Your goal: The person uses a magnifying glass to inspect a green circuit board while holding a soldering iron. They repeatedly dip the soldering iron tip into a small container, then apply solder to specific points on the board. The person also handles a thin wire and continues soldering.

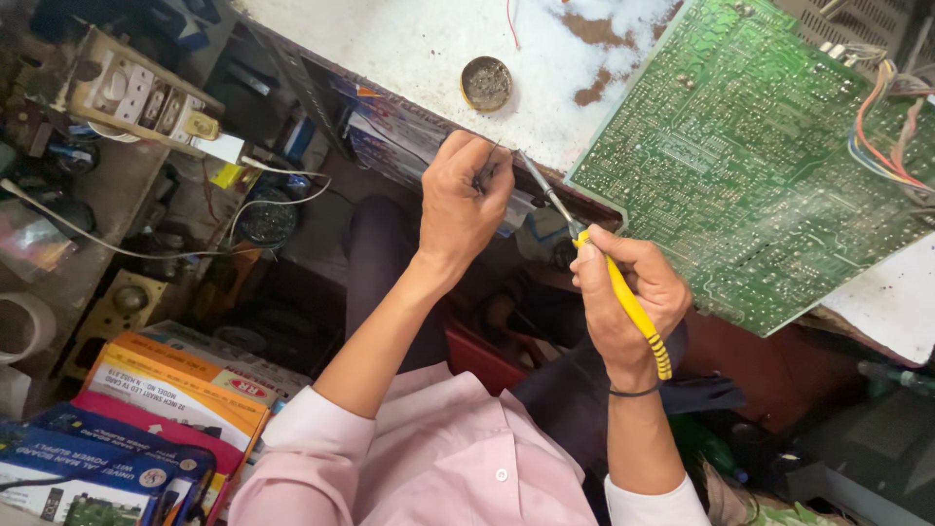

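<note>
We observe the right hand [628, 297] closed in a pen grip around a yellow-handled soldering iron with a thin metal tip [609, 273], a hold that appears to favour fine control. Its long axis runs diagonally, tip toward the upper left, at the edge of the white, stained desk [429, 49] beside the large green circuit board [750, 166]. The left hand [467, 200] is pinched shut on a small dark item [484, 173] we cannot identify, held close to the tip. A round metal tin [486, 83] sits on the desk beyond.
</note>
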The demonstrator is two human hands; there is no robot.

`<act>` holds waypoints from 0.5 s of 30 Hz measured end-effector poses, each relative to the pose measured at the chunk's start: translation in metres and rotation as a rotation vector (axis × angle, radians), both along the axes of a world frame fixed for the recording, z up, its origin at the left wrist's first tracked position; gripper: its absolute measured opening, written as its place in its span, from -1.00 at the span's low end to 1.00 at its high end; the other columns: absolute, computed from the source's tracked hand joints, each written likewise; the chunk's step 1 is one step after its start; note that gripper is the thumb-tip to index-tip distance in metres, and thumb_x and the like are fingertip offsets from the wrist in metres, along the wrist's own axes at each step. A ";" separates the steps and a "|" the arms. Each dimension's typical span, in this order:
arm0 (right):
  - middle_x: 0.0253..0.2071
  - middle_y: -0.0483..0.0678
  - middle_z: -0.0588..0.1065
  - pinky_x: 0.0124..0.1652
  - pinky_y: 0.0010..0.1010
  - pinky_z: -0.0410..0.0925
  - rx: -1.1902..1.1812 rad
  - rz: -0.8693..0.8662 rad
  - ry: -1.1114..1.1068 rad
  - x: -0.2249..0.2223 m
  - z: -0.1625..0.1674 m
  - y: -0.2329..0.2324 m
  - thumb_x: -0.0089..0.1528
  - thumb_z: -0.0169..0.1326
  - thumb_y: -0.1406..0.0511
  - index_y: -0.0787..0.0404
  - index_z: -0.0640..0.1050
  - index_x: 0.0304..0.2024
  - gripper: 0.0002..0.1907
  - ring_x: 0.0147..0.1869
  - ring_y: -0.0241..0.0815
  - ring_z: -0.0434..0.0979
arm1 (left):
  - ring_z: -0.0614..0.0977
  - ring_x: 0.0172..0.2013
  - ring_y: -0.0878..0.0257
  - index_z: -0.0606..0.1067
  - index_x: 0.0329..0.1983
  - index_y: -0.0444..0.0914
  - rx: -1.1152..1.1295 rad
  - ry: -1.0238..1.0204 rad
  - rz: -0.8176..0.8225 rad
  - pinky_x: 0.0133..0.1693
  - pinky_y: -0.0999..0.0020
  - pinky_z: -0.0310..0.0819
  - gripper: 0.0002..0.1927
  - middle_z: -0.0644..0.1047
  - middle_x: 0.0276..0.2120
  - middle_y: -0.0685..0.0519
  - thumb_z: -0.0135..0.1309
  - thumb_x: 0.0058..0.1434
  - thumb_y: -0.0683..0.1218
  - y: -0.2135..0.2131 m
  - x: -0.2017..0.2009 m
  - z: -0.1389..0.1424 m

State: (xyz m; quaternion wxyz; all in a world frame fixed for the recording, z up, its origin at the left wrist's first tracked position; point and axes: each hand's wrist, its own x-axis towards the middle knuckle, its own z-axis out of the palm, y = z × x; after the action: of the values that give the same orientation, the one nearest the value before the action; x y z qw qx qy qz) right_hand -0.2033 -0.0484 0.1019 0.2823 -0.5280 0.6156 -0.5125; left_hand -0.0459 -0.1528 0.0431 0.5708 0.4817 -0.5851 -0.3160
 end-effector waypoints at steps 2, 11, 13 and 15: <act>-0.28 -0.01 0.60 -0.22 -0.59 0.48 0.003 -0.004 0.000 0.001 0.000 -0.001 0.37 0.15 0.42 0.37 0.59 -0.03 -0.86 -0.27 -0.39 0.58 | 0.59 -0.33 0.05 0.47 -0.29 -0.35 0.003 -0.004 -0.003 -0.27 0.26 0.46 -0.90 0.49 -0.33 -0.06 0.17 0.19 -0.30 0.000 0.000 0.001; -0.30 -0.04 0.60 -0.25 -0.62 0.45 0.036 0.017 0.050 0.005 0.014 -0.006 0.36 0.16 0.43 0.36 0.61 -0.05 -0.87 -0.29 -0.40 0.58 | 0.54 -0.41 0.10 0.46 -0.34 -0.34 0.057 -0.005 -0.001 -0.31 0.28 0.43 -0.90 0.45 -0.39 -0.04 0.17 0.17 -0.30 -0.002 0.000 0.001; -0.32 -0.05 0.60 -0.27 -0.62 0.44 0.050 0.004 0.088 0.006 0.017 -0.007 0.35 0.15 0.44 0.35 0.62 -0.07 -0.88 -0.30 -0.41 0.59 | 0.53 -0.43 0.13 0.46 -0.35 -0.35 0.072 -0.009 -0.004 -0.33 0.29 0.41 -0.90 0.44 -0.39 -0.03 0.17 0.16 -0.30 -0.002 0.000 0.001; -0.31 -0.06 0.60 -0.26 -0.64 0.43 0.042 0.013 0.084 0.006 0.020 -0.009 0.35 0.16 0.44 0.35 0.62 -0.07 -0.89 -0.29 -0.43 0.57 | 0.54 -0.41 0.13 0.46 -0.34 -0.34 0.043 -0.025 -0.005 -0.32 0.29 0.41 -0.90 0.45 -0.38 -0.03 0.17 0.16 -0.30 -0.002 0.001 0.000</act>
State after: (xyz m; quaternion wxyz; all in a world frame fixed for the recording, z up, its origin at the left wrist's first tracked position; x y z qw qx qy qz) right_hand -0.1974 -0.0569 0.1218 0.2704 -0.5472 0.6339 -0.4750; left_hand -0.0452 -0.1545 0.0435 0.5521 0.4962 -0.5866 -0.3239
